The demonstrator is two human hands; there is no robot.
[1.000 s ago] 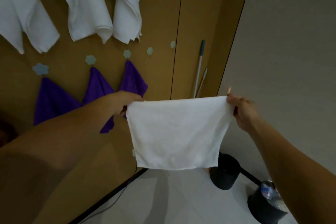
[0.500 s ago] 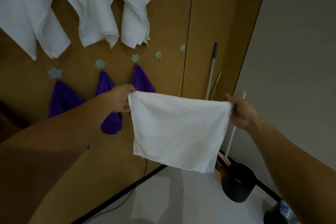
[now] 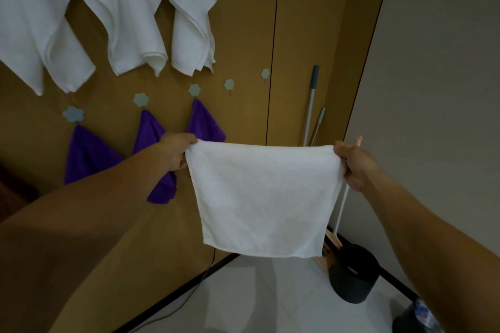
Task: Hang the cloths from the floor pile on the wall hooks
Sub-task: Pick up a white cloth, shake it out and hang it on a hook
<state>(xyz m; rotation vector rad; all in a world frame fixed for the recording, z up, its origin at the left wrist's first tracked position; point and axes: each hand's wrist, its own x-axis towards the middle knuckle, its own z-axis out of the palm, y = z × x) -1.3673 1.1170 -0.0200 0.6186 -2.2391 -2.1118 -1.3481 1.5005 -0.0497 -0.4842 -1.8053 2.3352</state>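
Left hand [image 3: 176, 155] and right hand [image 3: 354, 165] each pinch a top corner of the square white terry cloth [image 3: 265, 197], spread flat before the brown wall [image 3: 297, 35]. Best to gather one corner and loop it over the bare pale-green hexagonal hook [image 3: 229, 84].

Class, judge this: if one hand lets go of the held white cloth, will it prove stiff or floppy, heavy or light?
Probably floppy: the white cloth hangs flat only because the left hand and right hand stretch its top edge; the hung cloths droop in folds. Likely light: pinches at two corners carry it.
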